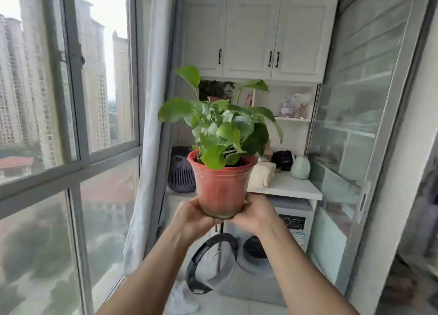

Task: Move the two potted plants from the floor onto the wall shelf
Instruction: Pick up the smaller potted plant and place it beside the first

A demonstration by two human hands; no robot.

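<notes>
White cabinets (251,39) with dark handles hang above a white desk (291,188) carrying a pale green kettle (300,167), a black bag (282,160) and a dark slatted basket (181,170). Below, a washing machine (279,255) stands with its round door (213,262) swung open. Tall windows (59,125) on the left show high-rise towers (94,77).

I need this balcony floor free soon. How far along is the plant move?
Done, it seems: a dark-leaved plant already sits on the wall shelf under the cabinets. In hand: the left hand and right hand hold up the red pot by its base. Left: setting it on the shelf.
</notes>
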